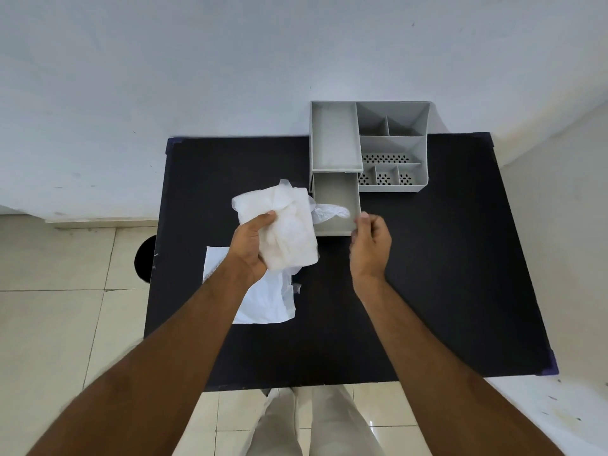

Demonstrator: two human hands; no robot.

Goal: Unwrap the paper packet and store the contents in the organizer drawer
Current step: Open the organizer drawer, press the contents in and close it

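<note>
Grey plastic desk organizer [368, 144] at the far edge of a black table [444, 274], its drawer [335, 205] pulled open; no readable writing. Left hand [253, 245] grips a crumpled white packet [283, 225] just left of the drawer. Right hand [370, 245] pinches the drawer's front corner. Flat white paper sheet [263, 301] lies below the packet.

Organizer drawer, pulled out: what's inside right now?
In the drawer, a crumpled clear plastic scrap lies near the front; the rest of the floor looks bare. The bundle in the left hand covers its left edge.
</note>
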